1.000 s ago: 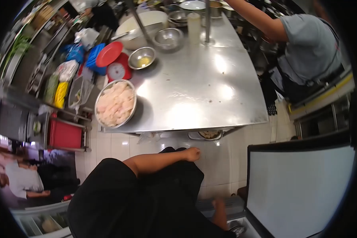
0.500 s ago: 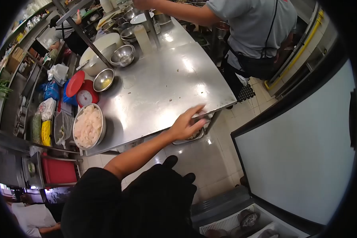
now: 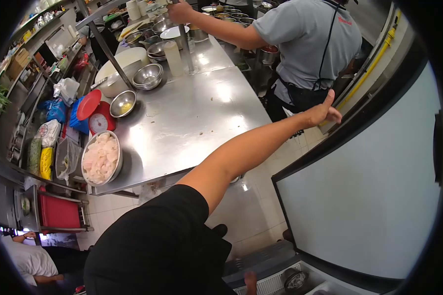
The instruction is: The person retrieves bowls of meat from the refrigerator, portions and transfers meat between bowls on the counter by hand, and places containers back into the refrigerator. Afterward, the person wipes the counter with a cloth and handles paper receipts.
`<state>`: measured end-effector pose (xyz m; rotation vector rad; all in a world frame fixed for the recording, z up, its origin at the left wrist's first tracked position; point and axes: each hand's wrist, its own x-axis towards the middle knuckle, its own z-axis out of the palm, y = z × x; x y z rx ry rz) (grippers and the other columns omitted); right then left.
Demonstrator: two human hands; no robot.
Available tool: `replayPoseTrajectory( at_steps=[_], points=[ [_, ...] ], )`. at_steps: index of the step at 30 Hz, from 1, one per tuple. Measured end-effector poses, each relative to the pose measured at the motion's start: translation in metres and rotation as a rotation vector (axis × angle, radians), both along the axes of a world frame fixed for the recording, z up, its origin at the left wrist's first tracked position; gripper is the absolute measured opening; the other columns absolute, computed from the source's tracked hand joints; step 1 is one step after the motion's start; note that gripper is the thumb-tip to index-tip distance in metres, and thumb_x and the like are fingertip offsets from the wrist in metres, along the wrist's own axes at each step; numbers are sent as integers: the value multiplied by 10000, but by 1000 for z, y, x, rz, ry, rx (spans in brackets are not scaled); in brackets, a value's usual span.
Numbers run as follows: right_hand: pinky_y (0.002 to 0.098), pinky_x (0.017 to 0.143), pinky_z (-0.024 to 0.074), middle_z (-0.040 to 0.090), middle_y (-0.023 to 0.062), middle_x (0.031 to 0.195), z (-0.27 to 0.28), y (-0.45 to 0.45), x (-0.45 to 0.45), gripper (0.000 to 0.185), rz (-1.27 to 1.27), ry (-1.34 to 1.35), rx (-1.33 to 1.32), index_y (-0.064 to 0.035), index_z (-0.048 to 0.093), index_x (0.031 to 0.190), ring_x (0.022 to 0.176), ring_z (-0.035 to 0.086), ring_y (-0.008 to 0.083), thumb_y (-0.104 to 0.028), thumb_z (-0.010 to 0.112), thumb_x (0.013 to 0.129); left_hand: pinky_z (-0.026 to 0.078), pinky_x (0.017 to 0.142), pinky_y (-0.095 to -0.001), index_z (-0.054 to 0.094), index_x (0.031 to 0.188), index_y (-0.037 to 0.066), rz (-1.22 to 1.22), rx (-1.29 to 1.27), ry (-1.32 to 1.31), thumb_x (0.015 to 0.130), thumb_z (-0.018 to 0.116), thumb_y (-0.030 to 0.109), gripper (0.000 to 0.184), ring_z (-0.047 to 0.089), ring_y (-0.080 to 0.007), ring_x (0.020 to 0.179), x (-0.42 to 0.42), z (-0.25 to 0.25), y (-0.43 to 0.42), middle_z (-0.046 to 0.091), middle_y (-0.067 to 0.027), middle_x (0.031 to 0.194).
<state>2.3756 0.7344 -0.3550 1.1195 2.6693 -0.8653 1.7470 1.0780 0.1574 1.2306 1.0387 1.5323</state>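
My left hand (image 3: 325, 114) is stretched out to the right, thumb raised and fingers apart, holding nothing. It appears above the top edge of an open grey door panel (image 3: 364, 172) with a black frame; whether it touches the edge I cannot tell. Low in the view, a small part of my right hand (image 3: 251, 281) shows beside a white basket rack (image 3: 270, 284); most of its fingers are hidden. A round, dark container with a wrapped-looking top (image 3: 295, 280) sits to the right of that hand.
A steel table (image 3: 182, 118) carries a bowl of pale raw meat pieces (image 3: 101, 158), a red scale (image 3: 101, 120) and metal bowls (image 3: 147, 76). A co-worker in a grey shirt (image 3: 310, 44) stands across it. Another person (image 3: 29, 258) is at lower left.
My left hand has swung from the table's near corner up and right toward the door's top edge. Part of my right hand has come into view at the bottom. The view has shifted.
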Motion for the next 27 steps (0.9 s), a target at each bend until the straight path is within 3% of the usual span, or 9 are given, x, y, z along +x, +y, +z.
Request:
replayPoseTrajectory(
  at_steps=[2, 4, 6, 10, 16, 18, 24, 26, 27],
  points=[
    [338, 550, 462, 572, 47, 780, 26, 10, -63, 158, -896, 641, -1113, -99, 549, 847, 666, 589, 181, -237, 513, 916, 396, 925, -305, 665, 1005, -45, -4, -121, 28, 740, 6, 848, 1141, 587, -200, 894, 16, -17, 18, 652, -110, 889],
    [311, 543, 456, 573, 47, 782, 86, 30, -134, 144, -807, 436, -943, -93, 530, 880, 657, 581, 165, -218, 483, 934, 331, 685, -263, 543, 703, 35, -13, -52, 223, 813, -18, 777, 937, 348, -129, 660, 24, -19, 8, 378, 11, 668],
    [284, 537, 450, 573, 47, 783, 97, 39, -159, 133, -695, 239, -772, -86, 511, 913, 647, 573, 148, -200, 453, 951, 359, 957, -375, 637, 1029, -24, 108, -152, 183, 776, -31, 803, 1093, 536, -310, 1112, 34, -38, 17, 598, -227, 1125],
    [259, 540, 452, 580, 52, 825, 89, 68, -190, 167, -562, 246, -737, -75, 504, 943, 658, 560, 132, -225, 435, 969, 285, 1044, -368, 560, 1192, -41, 228, -214, 329, 773, -25, 807, 1112, 425, -360, 1256, 40, -12, -43, 511, -278, 1256],
    [256, 519, 457, 571, 51, 807, 110, 91, -245, 219, -571, 345, -678, -43, 495, 976, 647, 558, 137, -256, 446, 967, 384, 919, -369, 632, 1102, 13, 198, -169, 311, 834, 15, 755, 1002, 573, -296, 922, 42, -36, -150, 625, -161, 934],
    [259, 515, 458, 570, 52, 807, 107, 91, -260, 218, -556, 367, -672, -36, 489, 999, 647, 557, 138, -248, 456, 964, 354, 1001, -346, 622, 1086, -4, 113, -113, 335, 918, 44, 643, 884, 548, -267, 1089, 45, -47, -194, 625, -158, 1092],
    [285, 566, 479, 585, 62, 823, 118, 21, -276, 374, -538, 216, -418, 4, 474, 1164, 648, 567, 153, -246, 578, 905, 458, 845, -296, 604, 1023, 5, -198, -57, 47, 981, 313, 500, 576, 579, -169, 897, 48, -82, -322, 633, -100, 959],
    [346, 794, 488, 593, 198, 1082, 164, -31, -287, 530, -568, 604, -472, 60, 458, 1207, 987, 587, 240, -256, 677, 843, 457, 845, -292, 576, 1062, -21, -103, -68, 195, 948, 489, 427, 471, 578, -155, 895, 40, -85, -369, 626, -90, 955],
    [346, 794, 488, 593, 198, 1082, 162, -48, -279, 530, -572, 606, -463, 60, 458, 1207, 987, 587, 240, -256, 677, 843, 457, 845, -292, 576, 1062, -21, -108, -60, 194, 948, 489, 427, 471, 578, -155, 895, 34, -85, -391, 626, -90, 955]
  ],
)
